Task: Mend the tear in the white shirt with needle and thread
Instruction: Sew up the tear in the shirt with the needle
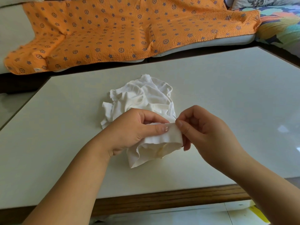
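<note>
The white shirt [142, 96] lies crumpled in the middle of the table, its near part lifted toward me. My left hand [134, 129] grips a folded edge of the shirt, thumb on top and fingers beneath. My right hand [201, 127] pinches a thin dark needle [174, 117] between thumb and forefinger right at that edge. Only the needle's tip shows, poking up above the fabric. No thread is visible.
The pale table [227, 95] has a wooden front rim [170, 198] close to me. Beyond its far edge a sofa carries an orange patterned blanket [121, 30]. A colourful cushion [279, 23] sits at the far right.
</note>
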Motion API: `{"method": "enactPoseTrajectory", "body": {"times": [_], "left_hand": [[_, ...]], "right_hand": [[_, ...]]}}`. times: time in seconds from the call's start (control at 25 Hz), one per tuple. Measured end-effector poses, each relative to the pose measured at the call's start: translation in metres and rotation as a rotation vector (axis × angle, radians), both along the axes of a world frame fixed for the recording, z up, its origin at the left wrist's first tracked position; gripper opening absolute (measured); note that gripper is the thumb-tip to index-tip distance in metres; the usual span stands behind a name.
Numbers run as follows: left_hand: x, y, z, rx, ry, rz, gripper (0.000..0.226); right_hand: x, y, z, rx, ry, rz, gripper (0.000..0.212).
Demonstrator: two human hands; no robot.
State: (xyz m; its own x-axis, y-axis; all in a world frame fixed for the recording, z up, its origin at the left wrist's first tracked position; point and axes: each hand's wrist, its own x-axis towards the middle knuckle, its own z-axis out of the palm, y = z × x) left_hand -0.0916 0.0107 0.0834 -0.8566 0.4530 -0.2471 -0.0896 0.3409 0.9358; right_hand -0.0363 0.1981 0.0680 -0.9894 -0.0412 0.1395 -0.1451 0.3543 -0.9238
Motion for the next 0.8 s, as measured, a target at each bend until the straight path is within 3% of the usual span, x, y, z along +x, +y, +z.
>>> {"method": "enactPoseTrajectory", "body": {"times": [0.2, 0.36, 0.52, 0.8], "left_hand": [[0.002, 0.0, 0.001, -0.015, 0.085, 0.024, 0.016], [0.004, 0.001, 0.003, 0.009, 0.081, 0.016, 0.007], [0.004, 0.001, 0.003, 0.013, 0.079, -0.016, 0.01], [0.004, 0.001, 0.003, 0.033, 0.055, -0.011, 0.018]], "right_hand": [[0.002, 0.007, 0.007, -0.062, -0.079, 0.033, 0.01], [0.003, 0.012, 0.012, 0.017, -0.081, 0.031, 0.008], [0.003, 0.012, 0.012, 0.058, -0.085, 0.032, 0.019], [0.004, 0.013, 0.012, 0.062, -0.116, 0.079, 0.019]]}}
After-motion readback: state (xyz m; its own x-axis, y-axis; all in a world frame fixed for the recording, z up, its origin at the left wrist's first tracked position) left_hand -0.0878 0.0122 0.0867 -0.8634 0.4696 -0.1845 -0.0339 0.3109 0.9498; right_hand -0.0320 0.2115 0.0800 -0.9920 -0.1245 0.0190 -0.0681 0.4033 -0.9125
